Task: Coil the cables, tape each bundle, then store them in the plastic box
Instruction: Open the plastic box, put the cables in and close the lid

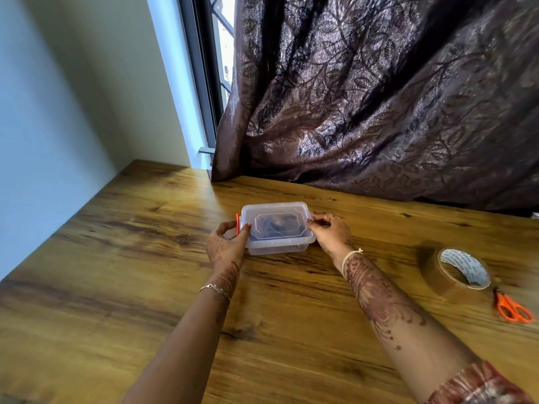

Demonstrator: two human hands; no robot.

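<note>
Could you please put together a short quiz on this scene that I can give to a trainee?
1. True or false: the lid is on the plastic box.
2. Which lies nearest the scissors? A) the tape roll B) the plastic box C) the curtain
3. Fill in: the left hand and the right hand hold the plastic box at its opposite ____.
Key: 1 true; 2 A; 3 ends.
</note>
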